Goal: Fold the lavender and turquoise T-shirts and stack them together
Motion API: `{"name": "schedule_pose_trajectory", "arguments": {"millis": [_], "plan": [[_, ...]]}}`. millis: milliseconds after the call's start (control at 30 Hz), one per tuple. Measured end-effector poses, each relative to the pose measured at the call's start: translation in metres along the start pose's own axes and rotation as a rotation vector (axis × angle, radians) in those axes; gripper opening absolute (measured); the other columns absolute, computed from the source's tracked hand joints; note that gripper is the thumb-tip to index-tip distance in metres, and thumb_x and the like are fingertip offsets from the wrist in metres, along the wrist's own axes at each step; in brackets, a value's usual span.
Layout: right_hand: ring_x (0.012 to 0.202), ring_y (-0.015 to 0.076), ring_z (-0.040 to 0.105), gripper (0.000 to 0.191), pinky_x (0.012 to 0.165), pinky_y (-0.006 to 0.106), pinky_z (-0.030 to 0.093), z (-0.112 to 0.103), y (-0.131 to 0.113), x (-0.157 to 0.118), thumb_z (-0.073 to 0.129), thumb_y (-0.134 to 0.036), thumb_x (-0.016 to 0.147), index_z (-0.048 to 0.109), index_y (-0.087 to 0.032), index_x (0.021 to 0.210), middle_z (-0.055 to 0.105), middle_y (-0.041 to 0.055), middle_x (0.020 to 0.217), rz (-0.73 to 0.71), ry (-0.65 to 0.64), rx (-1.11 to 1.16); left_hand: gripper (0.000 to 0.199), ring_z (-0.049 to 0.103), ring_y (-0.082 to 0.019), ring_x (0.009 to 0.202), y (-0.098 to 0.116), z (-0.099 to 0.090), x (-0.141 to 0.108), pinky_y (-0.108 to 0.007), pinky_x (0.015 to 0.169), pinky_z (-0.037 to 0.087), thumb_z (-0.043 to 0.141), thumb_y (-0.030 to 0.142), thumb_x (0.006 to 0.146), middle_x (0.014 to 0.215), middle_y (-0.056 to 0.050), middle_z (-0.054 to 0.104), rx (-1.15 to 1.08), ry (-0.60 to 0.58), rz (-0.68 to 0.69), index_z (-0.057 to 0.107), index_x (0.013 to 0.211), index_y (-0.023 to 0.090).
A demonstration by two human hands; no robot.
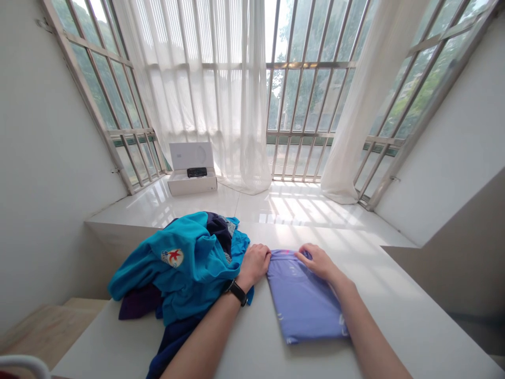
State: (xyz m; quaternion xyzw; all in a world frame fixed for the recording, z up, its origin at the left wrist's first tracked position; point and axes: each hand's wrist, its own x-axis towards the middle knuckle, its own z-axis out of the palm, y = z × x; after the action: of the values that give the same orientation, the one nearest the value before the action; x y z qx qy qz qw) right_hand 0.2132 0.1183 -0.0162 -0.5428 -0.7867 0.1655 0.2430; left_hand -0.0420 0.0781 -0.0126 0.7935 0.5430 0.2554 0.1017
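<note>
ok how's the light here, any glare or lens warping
Head view: strong daylight bleaches patches behind the slanting grey metal window bars, which suggest wide-angle distortion; head view: striped sunlight glares off the glossy white ledge; head view: small white print on the folded lavender fabric garment is too unclear to read.

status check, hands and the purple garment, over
Left hand, right hand at far edge of folded purple garment. Garment flat on white surface. Blue clothing heap beside left hand, not on garment.
</note>
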Motion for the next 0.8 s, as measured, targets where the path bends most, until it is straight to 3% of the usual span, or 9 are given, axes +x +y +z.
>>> {"name": "schedule_pose_trajectory", "arguments": {"millis": [133,267,467,633,800], "plan": [[0.079,0.0237,0.063,0.033,0.076,0.035,0.048,-0.002,0.026,-0.002,0.053,-0.054,0.083,0.063,-0.024,0.074,0.070,0.0069,0.081,0.125,0.104,0.097,0.018,0.062,-0.023,0.098,0.000,0.000,0.001,-0.036,0.093,0.045,0.050,0.022,0.099,0.100,-0.007,0.070,0.004,0.012,-0.005,0.067,0.093,0.020],[0.073,0.0223,0.061,0.038,0.072,0.034,0.048,0.001,0.030,-0.003,0.051,-0.060,0.082,0.060,-0.025,0.069,0.066,0.0037,0.074,0.181,0.139,0.135,0.016,0.061,-0.023,0.098,0.000,-0.001,0.001,-0.036,0.093,0.044,0.053,0.024,0.099,0.100,-0.007,0.069,0.005,0.001,-0.003,0.067,0.092,0.020],[0.073,0.0218,0.059,0.037,0.072,0.033,0.048,-0.006,0.029,-0.010,0.051,-0.056,0.083,0.060,-0.024,0.069,0.064,0.0031,0.073,0.107,0.059,0.235,0.015,0.062,-0.022,0.097,-0.001,-0.001,0.001,-0.034,0.092,0.045,0.054,0.022,0.098,0.098,-0.006,0.070,-0.023,-0.003,-0.021,0.067,0.091,0.019],[0.084,0.0226,0.062,0.024,0.077,0.032,0.049,-0.007,0.032,-0.016,0.056,-0.042,0.078,0.056,-0.023,0.064,0.070,0.0068,0.093,0.073,0.035,0.421,0.015,0.064,-0.021,0.095,-0.001,0.000,0.002,-0.032,0.090,0.046,0.054,0.022,0.098,0.097,-0.005,0.071,-0.105,0.000,-0.046,0.068,0.092,0.020],[0.067,0.0185,0.056,0.027,0.067,0.031,0.046,-0.005,0.032,-0.016,0.055,-0.047,0.082,0.062,-0.022,0.073,0.062,0.0008,0.069,0.115,0.034,0.396,0.016,0.063,-0.022,0.096,-0.001,-0.001,0.001,-0.032,0.090,0.047,0.055,0.023,0.097,0.096,-0.006,0.071,-0.112,0.024,-0.066,0.068,0.090,0.020]]}}
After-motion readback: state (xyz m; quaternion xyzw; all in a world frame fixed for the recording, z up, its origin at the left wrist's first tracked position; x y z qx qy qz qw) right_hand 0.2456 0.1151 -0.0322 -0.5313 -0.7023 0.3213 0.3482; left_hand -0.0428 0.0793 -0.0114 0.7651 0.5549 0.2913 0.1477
